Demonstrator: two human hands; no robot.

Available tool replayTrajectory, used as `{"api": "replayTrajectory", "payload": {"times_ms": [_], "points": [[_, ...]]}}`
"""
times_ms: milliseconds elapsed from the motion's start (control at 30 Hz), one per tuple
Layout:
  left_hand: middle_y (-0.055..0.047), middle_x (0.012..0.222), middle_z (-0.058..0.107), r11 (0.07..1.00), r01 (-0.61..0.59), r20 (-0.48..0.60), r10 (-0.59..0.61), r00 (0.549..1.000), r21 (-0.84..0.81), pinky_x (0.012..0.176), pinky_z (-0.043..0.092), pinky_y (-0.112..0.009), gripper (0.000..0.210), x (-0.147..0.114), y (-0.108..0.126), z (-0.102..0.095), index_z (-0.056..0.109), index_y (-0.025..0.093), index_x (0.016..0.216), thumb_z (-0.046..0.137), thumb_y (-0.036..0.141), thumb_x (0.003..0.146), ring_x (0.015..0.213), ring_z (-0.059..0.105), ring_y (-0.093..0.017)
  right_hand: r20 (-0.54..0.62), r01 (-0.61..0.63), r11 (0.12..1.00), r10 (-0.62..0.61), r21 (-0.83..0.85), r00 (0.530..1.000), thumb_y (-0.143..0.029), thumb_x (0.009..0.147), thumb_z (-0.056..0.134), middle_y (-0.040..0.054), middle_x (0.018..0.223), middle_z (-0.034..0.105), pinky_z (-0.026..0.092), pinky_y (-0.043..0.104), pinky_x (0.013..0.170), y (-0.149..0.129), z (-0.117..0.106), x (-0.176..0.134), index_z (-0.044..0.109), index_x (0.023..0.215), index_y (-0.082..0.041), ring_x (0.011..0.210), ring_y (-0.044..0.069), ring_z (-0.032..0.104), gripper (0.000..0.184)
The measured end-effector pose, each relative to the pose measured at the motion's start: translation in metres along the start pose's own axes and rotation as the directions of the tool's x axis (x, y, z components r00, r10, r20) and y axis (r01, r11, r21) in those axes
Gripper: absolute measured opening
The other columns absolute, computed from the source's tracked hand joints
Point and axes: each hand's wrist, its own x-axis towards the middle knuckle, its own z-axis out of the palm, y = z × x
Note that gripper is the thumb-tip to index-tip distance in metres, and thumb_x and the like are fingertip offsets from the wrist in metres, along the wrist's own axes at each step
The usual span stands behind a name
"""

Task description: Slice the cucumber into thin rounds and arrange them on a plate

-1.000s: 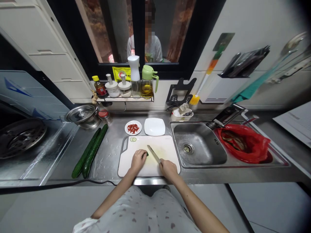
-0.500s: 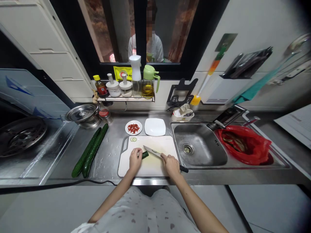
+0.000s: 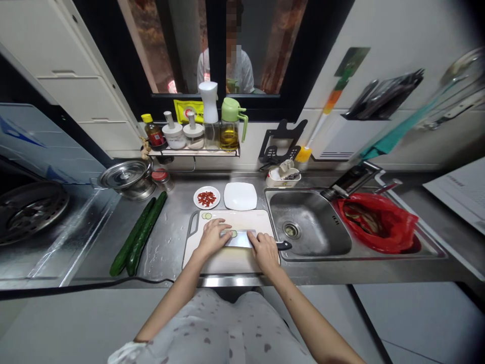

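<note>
A kitchen knife [image 3: 242, 239] is turned with its broad blade flat toward me above the white cutting board [image 3: 227, 260]. My right hand [image 3: 265, 253] grips it where blade meets handle, the black handle sticking out to the right. One thin cucumber slice [image 3: 234, 233] clings to the blade. My left hand [image 3: 212, 236] is at the blade's left end, thumb touching the slice, other fingers stretched out and apart from it. Two more cucumber slices [image 3: 206, 216] lie at the board's upper left corner. The short cucumber piece is not visible now.
Two whole cucumbers [image 3: 146, 235] lie left of the board. Behind it stand a plate of chopped red pieces [image 3: 206, 198] and a white square plate [image 3: 240, 196]. The sink [image 3: 310, 222] with a red bag [image 3: 382, 222] is at right; a lidded pot [image 3: 127, 179] stands at left.
The knife has turned from edge-down beside the cucumber piece to blade flat, showing a slice on it. My left hand has left its grip on the piece and moved to the blade.
</note>
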Motion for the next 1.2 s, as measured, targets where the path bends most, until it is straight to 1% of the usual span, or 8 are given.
{"api": "replayTrajectory", "payload": {"times_ms": [133, 367, 567, 667, 767, 867, 933, 1200], "points": [[-0.007, 0.116, 0.058, 1.000, -0.017, 0.058, 0.016, 0.998, 0.012, 0.101, 0.032, -0.043, 0.027, 0.000, 0.002, -0.001, 0.070, 0.027, 0.100, 0.057, 0.043, 0.082, 0.114, 0.047, -0.025, -0.005, 0.013, 1.000, -0.013, -0.005, 1.000, -0.021, 0.087, 0.047, 0.0087, 0.093, 0.055, 0.024, 0.032, 0.075, -0.001, -0.001, 0.001, 0.046, 0.132, -0.027, 0.088, 0.021, 0.042, 0.046], [-0.005, 0.100, 0.063, 0.996, -0.001, 0.047, 0.005, 0.999, -0.089, 0.092, 0.039, -0.036, 0.014, 0.001, 0.005, 0.005, 0.068, 0.023, 0.089, 0.062, 0.028, 0.077, 0.100, 0.054, -0.021, -0.013, 0.029, 0.999, -0.030, -0.025, 0.999, -0.019, 0.087, 0.045, 0.0083, 0.091, 0.055, 0.024, 0.032, 0.074, -0.001, 0.001, 0.000, 0.049, 0.130, -0.027, 0.087, 0.021, 0.042, 0.044], [-0.002, 0.078, 0.064, 0.958, 0.117, -0.019, -0.127, 0.992, -0.261, 0.072, 0.044, -0.027, 0.009, 0.004, 0.006, 0.010, 0.065, 0.020, 0.078, 0.059, 0.027, 0.076, 0.077, 0.057, -0.015, -0.036, 0.037, 0.998, -0.039, -0.046, 0.999, -0.020, 0.088, 0.045, 0.0076, 0.089, 0.055, 0.025, 0.032, 0.074, 0.005, 0.008, -0.002, 0.051, 0.129, -0.027, 0.085, 0.021, 0.043, 0.042], [0.001, 0.067, 0.061, 0.894, 0.228, -0.063, -0.272, 0.960, -0.385, 0.061, 0.043, -0.022, 0.013, 0.009, -0.009, 0.012, 0.064, 0.018, 0.079, 0.059, 0.030, 0.075, 0.062, 0.054, -0.011, -0.053, 0.023, 0.998, -0.026, -0.057, 0.998, -0.019, 0.086, 0.048, 0.0074, 0.088, 0.055, 0.026, 0.032, 0.074, 0.012, 0.012, -0.004, 0.052, 0.128, -0.026, 0.084, 0.020, 0.044, 0.043], [0.001, 0.066, 0.061, 0.831, 0.293, -0.175, -0.415, 0.893, -0.473, 0.060, 0.043, -0.021, 0.013, 0.016, -0.035, 0.012, 0.063, 0.017, 0.078, 0.059, 0.029, 0.074, 0.060, 0.053, -0.010, -0.064, 0.000, 0.998, -0.004, -0.060, 0.998, -0.021, 0.086, 0.048, 0.0070, 0.087, 0.055, 0.027, 0.031, 0.074, 0.020, 0.014, -0.007, 0.052, 0.128, -0.026, 0.084, 0.020, 0.045, 0.042], [0.000, 0.066, 0.062, 0.803, 0.350, -0.248, -0.508, 0.825, -0.482, 0.061, 0.044, -0.022, 0.012, 0.023, -0.062, 0.012, 0.063, 0.017, 0.077, 0.059, 0.028, 0.073, 0.061, 0.055, -0.011, -0.064, -0.035, 0.998, 0.032, -0.060, 0.997, -0.021, 0.086, 0.050, 0.0066, 0.088, 0.056, 0.027, 0.031, 0.074, 0.026, 0.015, -0.008, 0.053, 0.128, -0.026, 0.085, 0.020, 0.046, 0.042], [0.000, 0.066, 0.062, 0.798, 0.397, -0.253, -0.542, 0.802, -0.453, 0.061, 0.043, -0.022, 0.010, 0.026, -0.077, 0.014, 0.063, 0.017, 0.076, 0.059, 0.026, 0.073, 0.060, 0.056, -0.011, -0.054, -0.055, 0.997, 0.052, -0.061, 0.997, -0.021, 0.084, 0.051, 0.0064, 0.088, 0.056, 0.028, 0.031, 0.074, 0.028, 0.015, -0.008, 0.053, 0.127, -0.026, 0.085, 0.020, 0.047, 0.043], [-0.001, 0.067, 0.064, 0.816, 0.499, -0.249, -0.568, 0.784, -0.290, 0.064, 0.040, -0.024, 0.009, 0.042, -0.099, 0.030, 0.066, 0.017, 0.077, 0.059, 0.019, 0.071, 0.062, 0.056, -0.013, -0.024, -0.074, 0.996, 0.073, -0.047, 0.997, -0.019, 0.082, 0.054, 0.0060, 0.088, 0.058, 0.029, 0.030, 0.075, 0.030, 0.015, -0.008, 0.054, 0.126, -0.026, 0.086, 0.020, 0.048, 0.045]]}}
